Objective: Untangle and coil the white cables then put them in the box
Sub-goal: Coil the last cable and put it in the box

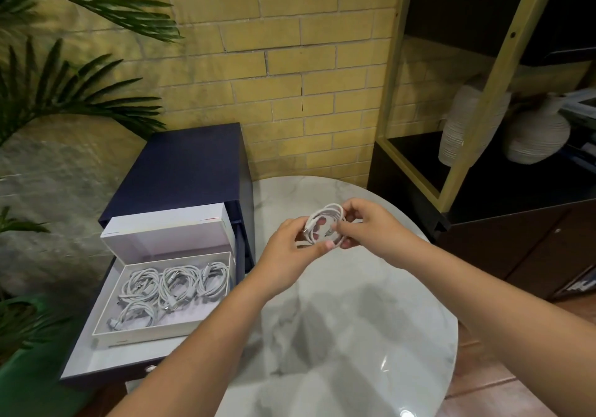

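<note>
left hand + right hand: fingers of both clamped on 1 coiled white cable, held above the table's far edge | box: open, off the table's left edge, holds 4 coiled cables

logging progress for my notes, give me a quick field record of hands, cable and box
left hand: grips the held coil
right hand: pinches the same coil
held coil: above the marble table, not yet boxed
box: open, in the drawer, at the person's left
stored coils: several, lying inside the box
lid: propped behind the box
</note>
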The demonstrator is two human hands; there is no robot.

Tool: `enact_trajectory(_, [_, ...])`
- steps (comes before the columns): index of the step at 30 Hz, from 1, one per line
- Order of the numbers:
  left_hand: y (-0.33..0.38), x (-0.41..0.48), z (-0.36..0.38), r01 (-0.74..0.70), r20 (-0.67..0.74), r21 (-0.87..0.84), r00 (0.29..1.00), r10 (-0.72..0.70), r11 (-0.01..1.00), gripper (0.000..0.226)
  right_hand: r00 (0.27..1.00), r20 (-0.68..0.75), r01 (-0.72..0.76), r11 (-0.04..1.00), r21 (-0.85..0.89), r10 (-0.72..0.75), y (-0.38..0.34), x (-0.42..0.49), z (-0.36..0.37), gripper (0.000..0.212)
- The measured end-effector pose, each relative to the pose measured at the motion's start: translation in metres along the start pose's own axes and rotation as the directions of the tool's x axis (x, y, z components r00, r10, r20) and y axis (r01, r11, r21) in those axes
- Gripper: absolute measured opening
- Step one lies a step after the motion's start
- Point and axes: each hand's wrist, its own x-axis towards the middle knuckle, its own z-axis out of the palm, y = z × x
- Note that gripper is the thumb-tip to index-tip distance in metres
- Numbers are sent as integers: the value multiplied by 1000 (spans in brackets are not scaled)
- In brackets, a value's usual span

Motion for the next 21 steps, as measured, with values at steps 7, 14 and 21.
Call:
enact_trajectory(7, [2,0,7,-79,-10,-77,997,79,994,24,998,-48,-39,995,-95,35,6,2,6,16])
enact_trajectory(14, [-1,2,14,43,-46,-54,998,-45,998,29,995,-93,22,998,-62,-28,8,0,13,19])
enact_trajectory(21, [-13,9,8,-38,-133,221,989,69,975,30,1000,-25,4,1000,2,-4,0,-1,3,19])
